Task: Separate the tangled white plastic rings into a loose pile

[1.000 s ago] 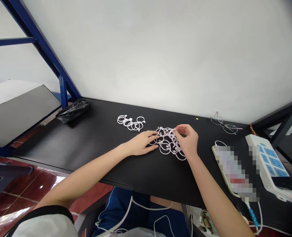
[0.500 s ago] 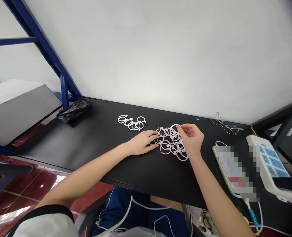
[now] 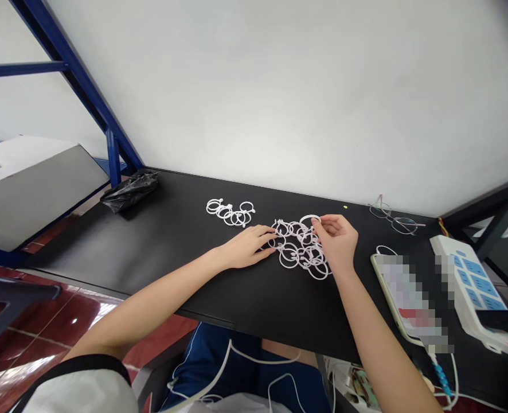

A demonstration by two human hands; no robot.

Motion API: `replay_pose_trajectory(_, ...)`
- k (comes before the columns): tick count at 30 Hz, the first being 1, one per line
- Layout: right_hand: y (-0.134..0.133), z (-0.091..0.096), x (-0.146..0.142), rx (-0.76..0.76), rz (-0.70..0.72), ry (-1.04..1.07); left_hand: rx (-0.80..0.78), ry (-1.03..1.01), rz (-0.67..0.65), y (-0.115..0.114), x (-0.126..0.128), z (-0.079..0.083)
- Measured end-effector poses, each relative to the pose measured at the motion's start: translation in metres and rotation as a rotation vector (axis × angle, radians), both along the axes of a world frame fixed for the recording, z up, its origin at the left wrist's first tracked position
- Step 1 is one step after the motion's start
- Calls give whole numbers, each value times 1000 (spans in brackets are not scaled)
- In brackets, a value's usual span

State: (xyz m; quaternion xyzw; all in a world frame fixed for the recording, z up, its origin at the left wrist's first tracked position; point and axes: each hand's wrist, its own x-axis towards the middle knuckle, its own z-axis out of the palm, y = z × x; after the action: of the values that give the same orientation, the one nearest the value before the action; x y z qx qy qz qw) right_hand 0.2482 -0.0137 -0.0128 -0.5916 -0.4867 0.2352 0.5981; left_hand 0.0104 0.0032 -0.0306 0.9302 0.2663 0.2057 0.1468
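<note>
A loose pile of white curtain rings [image 3: 289, 256] with small eyelets lies on the black table. My right hand [image 3: 339, 240] is at the pile's upper right, thumb and fingers pinching one white curtain ring [image 3: 309, 217] by its right side. That ring is tilted up at the far edge of the pile. At the pile's left side, my left hand [image 3: 250, 248] rests with fingers apart, fingertips touching the nearest rings. Farther back and left sits a smaller group of white rings [image 3: 229, 213], overlapping in a row, apart from both hands.
On the right lie a phone [image 3: 402, 304] with a cable, a white power strip [image 3: 473, 287] and eyeglasses [image 3: 394, 219]. A crumpled black plastic bag [image 3: 130, 192] sits at the far left. Behind the black table [image 3: 172, 229] rises a white wall.
My right hand has shifted very slightly right with the pinched ring, which looks more tilted. My left hand stays in place at the pile. The view has moved a little.
</note>
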Motion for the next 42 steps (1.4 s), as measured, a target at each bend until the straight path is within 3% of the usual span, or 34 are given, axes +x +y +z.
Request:
replay_pose_trajectory(6, 2, -8, 2, -101, 61, -151, 5, 4, 6, -1, 1, 0)
replay_pose_trajectory(17, -1, -5, 1, -89, 56, -357, 22, 3, 15, 2, 0, 1)
replay_pose_trajectory(26, -3, -4, -4, -65, 57, -355, 42, -106, 0, 3, 1, 1)
replay_pose_trajectory(35, -8, -3, -16, 31, 70, -291, 142, -346, -2, 1, 4, 3)
replay_pose_trajectory(42, -14, 1, -26, -40, 317, -79, 56, -423, 22, -1, 2, -2)
